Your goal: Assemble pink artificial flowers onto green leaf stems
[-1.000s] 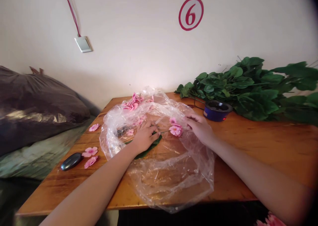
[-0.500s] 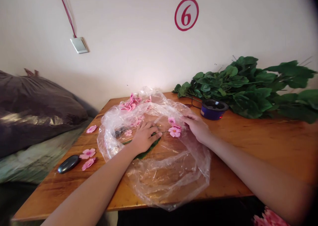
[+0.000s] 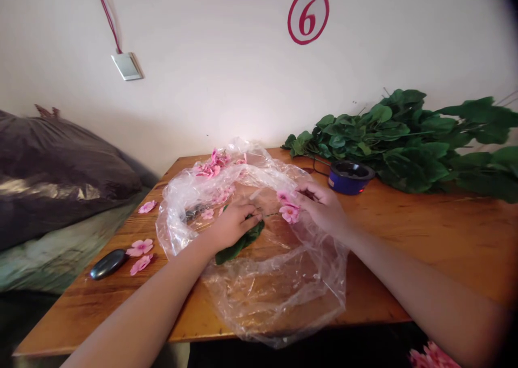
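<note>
**Left hand closed on leaf; right hand at blossoms, hold unconfirmed**

The left hand (image 3: 232, 225) is curled downward, fingers together, over a dark green artificial leaf (image 3: 238, 247). The leaf lies under the palm and sticks out below the little-finger side. The right hand (image 3: 321, 209) has its fingers bent and gathered just beside two pink artificial blossoms (image 3: 290, 212). Whether it pinches them or their stem cannot be determined. A thin stem (image 3: 272, 214) spans the gap between the hands, linking leaf and blossoms.

All of these sit over a crumpled clear plastic bag (image 3: 251, 298), which lies open on a wooden table (image 3: 376, 271). Left of the bag on the table are two loose pink blossoms (image 3: 140, 253) and a black oval object (image 3: 107, 264); a third blossom (image 3: 147, 206) lies farther back. A cluster of pink blossoms (image 3: 213, 163) rests at the bag's far edge. Beyond the bag to the right stand a blue bowl (image 3: 348, 177) and a large heap of green artificial leaves (image 3: 404, 141). A dark bulging sack (image 3: 60, 163) sits well left of the bag.
</note>
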Demonstrator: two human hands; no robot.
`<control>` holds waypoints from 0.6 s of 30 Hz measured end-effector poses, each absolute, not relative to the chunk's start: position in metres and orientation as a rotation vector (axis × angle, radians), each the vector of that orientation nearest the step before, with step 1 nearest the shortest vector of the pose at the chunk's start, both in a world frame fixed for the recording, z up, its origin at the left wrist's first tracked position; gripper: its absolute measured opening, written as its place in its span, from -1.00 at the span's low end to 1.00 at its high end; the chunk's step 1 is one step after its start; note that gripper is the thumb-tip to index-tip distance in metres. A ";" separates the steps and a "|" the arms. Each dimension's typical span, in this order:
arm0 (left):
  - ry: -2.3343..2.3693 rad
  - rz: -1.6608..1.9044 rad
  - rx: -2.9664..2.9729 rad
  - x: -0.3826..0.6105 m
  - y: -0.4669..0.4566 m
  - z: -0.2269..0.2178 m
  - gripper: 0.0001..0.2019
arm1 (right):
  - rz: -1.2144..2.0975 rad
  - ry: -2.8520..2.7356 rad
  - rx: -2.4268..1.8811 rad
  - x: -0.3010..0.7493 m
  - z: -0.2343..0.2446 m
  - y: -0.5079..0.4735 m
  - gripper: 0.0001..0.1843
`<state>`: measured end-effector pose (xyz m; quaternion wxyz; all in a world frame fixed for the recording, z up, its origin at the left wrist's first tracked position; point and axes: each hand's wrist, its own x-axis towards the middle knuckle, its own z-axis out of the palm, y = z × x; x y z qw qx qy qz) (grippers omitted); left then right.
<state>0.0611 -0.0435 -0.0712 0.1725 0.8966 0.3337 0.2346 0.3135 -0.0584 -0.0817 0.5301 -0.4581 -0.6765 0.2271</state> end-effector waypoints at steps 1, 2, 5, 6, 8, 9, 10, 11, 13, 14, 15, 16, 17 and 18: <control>0.937 0.675 2.455 0.062 -0.042 -0.075 -0.76 | 0.541 -1.624 -1.101 0.313 -0.082 -0.058 -0.72; 0.947 0.688 2.367 0.063 -0.041 -0.078 -0.77 | 0.533 -1.631 -1.106 0.313 -0.083 -0.058 -0.73; 1.006 0.720 2.159 0.065 -0.039 -0.087 -0.78 | 0.484 -1.627 -1.101 0.314 -0.084 -0.055 -0.78; 1.018 0.717 2.114 0.065 -0.039 -0.089 -0.78 | 0.477 -1.625 -1.096 0.314 -0.085 -0.055 -0.79; 1.037 0.697 2.061 0.066 -0.038 -0.091 -0.78 | 0.487 -1.622 -1.088 0.315 -0.085 -0.054 -0.80; 1.047 0.688 2.051 0.066 -0.038 -0.091 -0.78 | 0.498 -1.622 -1.088 0.315 -0.084 -0.054 -0.81; 1.056 0.683 2.049 0.066 -0.038 -0.091 -0.78 | 0.508 -1.621 -1.090 0.314 -0.084 -0.054 -0.80; 1.061 0.680 2.052 0.066 -0.037 -0.091 -0.79 | 0.514 -1.622 -1.093 0.314 -0.084 -0.055 -0.80; 1.066 0.678 2.064 0.066 -0.036 -0.091 -0.78 | 0.513 -1.628 -1.108 0.314 -0.084 -0.056 -0.78; 1.069 0.675 2.069 0.066 -0.036 -0.092 -0.78 | 0.511 -1.633 -1.114 0.314 -0.084 -0.056 -0.78; 1.076 0.672 2.073 0.066 -0.036 -0.093 -0.78 | 0.510 -1.636 -1.119 0.314 -0.084 -0.056 -0.77; 1.087 0.669 2.078 0.066 -0.035 -0.094 -0.78 | 0.510 -1.637 -1.124 0.313 -0.083 -0.057 -0.77; 1.098 0.668 2.083 0.066 -0.035 -0.095 -0.78 | 0.513 -1.637 -1.129 0.313 -0.083 -0.057 -0.77; 1.105 0.666 2.089 0.066 -0.035 -0.096 -0.77 | 0.515 -1.635 -1.132 0.313 -0.082 -0.058 -0.77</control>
